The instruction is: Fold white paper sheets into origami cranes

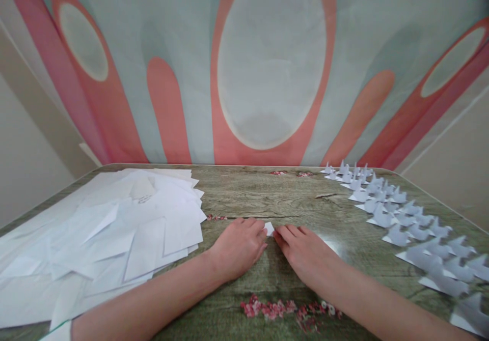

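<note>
A small folded piece of white paper (269, 228) lies at the middle of the table, between my two hands. My left hand (241, 247) is curled at its left edge, with the fingers bent together over the paper. My right hand (300, 252) pinches the right corner with its fingertips. Much of the paper is hidden under the fingers, so its full folded shape does not show. Both forearms rest low over the wood-patterned table (244, 193).
To the left, loose white paper sheets (148, 244) lie in a wide, overlapping pile. Several rows of folded white paper birds (382, 216) stand along the right side. Behind the table rises a wall with a pink and grey-green pattern (198, 76).
</note>
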The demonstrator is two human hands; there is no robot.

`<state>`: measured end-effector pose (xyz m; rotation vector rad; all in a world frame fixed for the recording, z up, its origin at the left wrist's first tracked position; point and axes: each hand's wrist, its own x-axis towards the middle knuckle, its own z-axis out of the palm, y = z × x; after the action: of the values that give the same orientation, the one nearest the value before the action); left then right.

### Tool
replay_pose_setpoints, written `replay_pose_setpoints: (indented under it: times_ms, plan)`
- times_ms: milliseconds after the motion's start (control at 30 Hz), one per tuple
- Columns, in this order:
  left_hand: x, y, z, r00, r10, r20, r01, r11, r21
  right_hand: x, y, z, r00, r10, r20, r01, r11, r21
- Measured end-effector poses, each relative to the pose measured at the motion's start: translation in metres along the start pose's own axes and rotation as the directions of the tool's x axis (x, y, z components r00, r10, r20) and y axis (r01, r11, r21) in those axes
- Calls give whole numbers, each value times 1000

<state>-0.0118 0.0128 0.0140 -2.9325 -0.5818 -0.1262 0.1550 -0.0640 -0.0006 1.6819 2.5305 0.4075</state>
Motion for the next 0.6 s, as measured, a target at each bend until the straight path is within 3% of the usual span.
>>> replay_pose_setpoints:
  times_ms: [600]
  plan:
    - [-1,2,0,1000,26,-6,-25,999,46,-5,2,2,1000,26,-1,-26,999,47]
